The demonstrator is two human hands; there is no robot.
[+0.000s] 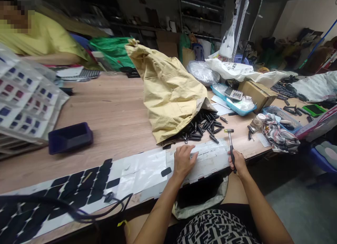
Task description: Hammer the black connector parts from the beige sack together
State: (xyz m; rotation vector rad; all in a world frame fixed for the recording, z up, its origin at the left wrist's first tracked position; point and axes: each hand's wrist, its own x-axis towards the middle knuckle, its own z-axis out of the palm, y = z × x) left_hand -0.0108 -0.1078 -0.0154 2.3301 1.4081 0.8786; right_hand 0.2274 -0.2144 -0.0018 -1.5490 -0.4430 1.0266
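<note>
My right hand [239, 161] is closed round the black grip of a small hammer [231, 143]. The hammer stands nearly upright, its yellowish-tipped head at the top. Over a white board [210, 159] at the table's front edge rests my left hand [183, 160], fingers slightly bent and thumb apart, with no object visible in it. Just beyond the board, many black tube-like pieces [202, 126] spill from the mouth of a large yellow sack [173, 89]. Below the table edge, an open bag [200, 198] hangs in front of my lap.
Dark flat pieces [98, 179] lie in rows on a white sheet at left, crossed by black cables [79, 214]. A dark blue tray [70, 138] sits beyond. Blue baskets [240, 109], a carton [256, 93] and a jar [258, 121] stand at right. Another person [50, 40] sits far left.
</note>
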